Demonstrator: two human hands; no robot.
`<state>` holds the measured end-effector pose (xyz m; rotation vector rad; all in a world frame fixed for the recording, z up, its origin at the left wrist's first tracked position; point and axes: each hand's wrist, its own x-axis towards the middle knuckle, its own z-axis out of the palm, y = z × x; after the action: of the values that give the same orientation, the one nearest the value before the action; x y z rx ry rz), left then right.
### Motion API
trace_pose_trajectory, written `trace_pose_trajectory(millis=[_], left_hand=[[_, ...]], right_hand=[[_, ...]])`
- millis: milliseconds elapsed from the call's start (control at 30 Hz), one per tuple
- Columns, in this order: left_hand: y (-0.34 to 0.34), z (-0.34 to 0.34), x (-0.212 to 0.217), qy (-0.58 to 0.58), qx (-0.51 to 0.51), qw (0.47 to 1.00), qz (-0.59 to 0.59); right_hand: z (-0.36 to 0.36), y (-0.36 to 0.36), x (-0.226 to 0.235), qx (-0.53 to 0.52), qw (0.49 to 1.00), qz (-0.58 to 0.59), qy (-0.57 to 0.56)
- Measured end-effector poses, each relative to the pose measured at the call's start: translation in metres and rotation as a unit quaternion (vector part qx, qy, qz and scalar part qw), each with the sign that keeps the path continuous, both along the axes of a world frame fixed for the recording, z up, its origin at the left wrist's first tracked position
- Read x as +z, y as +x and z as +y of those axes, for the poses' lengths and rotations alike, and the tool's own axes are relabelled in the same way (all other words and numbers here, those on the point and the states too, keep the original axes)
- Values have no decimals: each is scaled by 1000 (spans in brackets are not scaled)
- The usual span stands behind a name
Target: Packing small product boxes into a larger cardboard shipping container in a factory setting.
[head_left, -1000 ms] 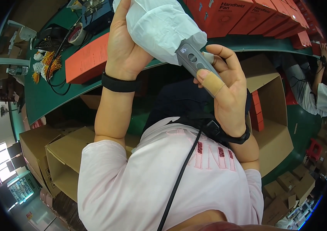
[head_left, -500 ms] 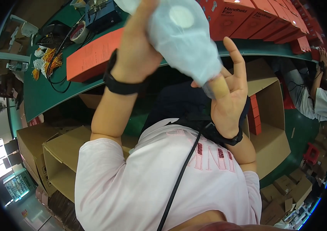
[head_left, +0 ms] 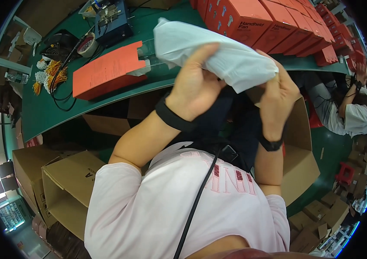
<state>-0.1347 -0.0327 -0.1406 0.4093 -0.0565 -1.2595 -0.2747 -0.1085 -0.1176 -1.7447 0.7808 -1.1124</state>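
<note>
While both hands close over it, the white plastic bag sits raised above the green workbench, lying nearly level between the two grips. Left hand: fingers curled over the near-left part of the bag, thumb beneath, holding firmly. Right hand: fingers wrapped round the bag's right end, pinching it shut there; fingertips hidden behind the plastic.

Changes noted. A second ago the right hand's fingers were spread, a grey object showing at the bag's mouth beside a bandaged finger. Half a second ago the bag stood tilted over the right palm, fingers still splayed. Now that object is out of sight, apparently inside the bag, and the right fingers have closed. Judgement: the bagging step looks nearly complete, with the closing of the mouth in hand.

Beyond the left fingers: flat orange carton on the bench. Beyond the right fingers: row of orange boxes. Below the right wrist: open cardboard box. Another person works at far right.
</note>
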Motion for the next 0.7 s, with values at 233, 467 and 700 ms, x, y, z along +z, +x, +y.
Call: trace_pose_trajectory(millis=[233, 467, 700], left_hand=[[9, 4, 4, 9, 81, 995, -63], [1, 18, 8, -12, 5, 981, -195], [18, 28, 8, 23, -132, 886, -444]], right_hand=[[18, -25, 29, -30, 901, 100, -422], [33, -3, 15, 237, 939, 99, 230], [4, -13, -19, 310, 847, -12, 432]])
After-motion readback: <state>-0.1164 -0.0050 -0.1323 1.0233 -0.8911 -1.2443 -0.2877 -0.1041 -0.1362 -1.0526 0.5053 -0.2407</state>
